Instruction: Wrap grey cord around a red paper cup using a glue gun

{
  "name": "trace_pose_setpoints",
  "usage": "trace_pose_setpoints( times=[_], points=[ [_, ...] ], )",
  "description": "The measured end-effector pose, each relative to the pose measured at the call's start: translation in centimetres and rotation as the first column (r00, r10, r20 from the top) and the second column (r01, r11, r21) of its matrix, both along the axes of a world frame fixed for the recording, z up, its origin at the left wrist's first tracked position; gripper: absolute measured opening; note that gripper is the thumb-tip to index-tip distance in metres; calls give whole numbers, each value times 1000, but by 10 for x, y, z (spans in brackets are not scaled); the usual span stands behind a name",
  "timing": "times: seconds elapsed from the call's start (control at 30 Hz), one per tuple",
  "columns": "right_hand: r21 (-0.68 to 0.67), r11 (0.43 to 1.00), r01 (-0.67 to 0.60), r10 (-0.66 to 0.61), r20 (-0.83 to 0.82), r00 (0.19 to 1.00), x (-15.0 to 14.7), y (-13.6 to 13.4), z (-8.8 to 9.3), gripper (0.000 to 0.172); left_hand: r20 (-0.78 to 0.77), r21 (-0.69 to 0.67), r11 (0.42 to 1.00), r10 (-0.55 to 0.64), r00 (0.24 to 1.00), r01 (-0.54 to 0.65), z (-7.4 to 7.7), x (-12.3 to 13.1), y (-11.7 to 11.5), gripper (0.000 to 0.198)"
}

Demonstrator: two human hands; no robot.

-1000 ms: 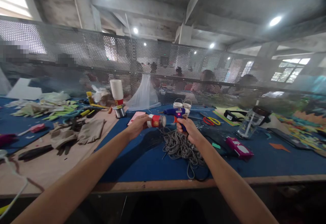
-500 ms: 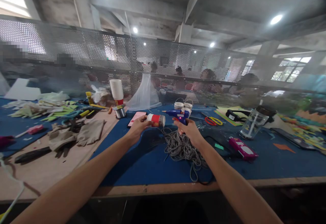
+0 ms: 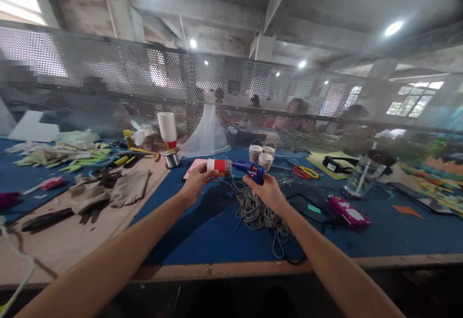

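My left hand (image 3: 195,183) is closed around a small red and white paper cup (image 3: 217,165), held on its side above the blue mat. Grey cord covers the cup's right end. In my right hand (image 3: 265,190) is a blue glue gun (image 3: 249,167), its nozzle pointing left at the corded end of the cup. Whether the nozzle touches the cup I cannot tell. Below my right hand lies a loose heap of grey cord (image 3: 253,207). A pink-screened phone (image 3: 191,167) lies behind my left hand, partly hidden.
Small handled cups (image 3: 255,152) stand behind the glue gun. A stack of paper cups (image 3: 167,127) rises at the back left, near grey gloves (image 3: 130,188). To the right are scissors (image 3: 306,172), a clear tumbler (image 3: 360,178) and a magenta box (image 3: 349,212). A perforated screen (image 3: 238,101) borders the back.
The glue gun has turned and moved so its nozzle meets the cup's right end in view. The cup has shifted slightly left and up, and more of the handled cups shows.
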State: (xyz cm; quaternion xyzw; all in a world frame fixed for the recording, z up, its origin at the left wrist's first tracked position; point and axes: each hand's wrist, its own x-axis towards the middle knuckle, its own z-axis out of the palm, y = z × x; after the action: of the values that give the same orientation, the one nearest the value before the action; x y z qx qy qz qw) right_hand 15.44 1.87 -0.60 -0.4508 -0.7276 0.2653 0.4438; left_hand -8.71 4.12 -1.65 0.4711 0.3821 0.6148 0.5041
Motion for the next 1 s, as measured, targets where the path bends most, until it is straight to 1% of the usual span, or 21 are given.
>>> trace_pose_setpoints(
  times=[0.13, 0.33, 0.57, 0.67, 0.83, 1.0],
  points=[
    [55, 998, 36, -39, 70, 997, -1, 1, -5, 45, 5, 39, 999, -21, 1000, 20, -3, -1, 2, 31],
    [208, 975, 77, -120, 198, 973, -1, 4, -11, 44, 6, 75, 996, -40, 999, 39, -4, -2, 3, 34],
    [318, 943, 98, -188, 264, 946, 0, 6, -14, 43, -53, 97, 995, -8, 999, 13, -2, 0, -1, 30],
    [332, 936, 120, -220, 283, 933, 0, 8, -16, 42, -56, 110, 994, -18, 998, 24, -3, 0, -1, 31],
    [317, 942, 105, -204, 298, 932, 1, 8, -16, 41, -63, 103, 995, -9, 998, 16, -4, 1, 0, 31],
    [318, 939, 127, -232, 319, 919, 1, 7, -15, 41, -63, 112, 993, -22, 998, 29, -4, 1, 2, 32]
  ],
)
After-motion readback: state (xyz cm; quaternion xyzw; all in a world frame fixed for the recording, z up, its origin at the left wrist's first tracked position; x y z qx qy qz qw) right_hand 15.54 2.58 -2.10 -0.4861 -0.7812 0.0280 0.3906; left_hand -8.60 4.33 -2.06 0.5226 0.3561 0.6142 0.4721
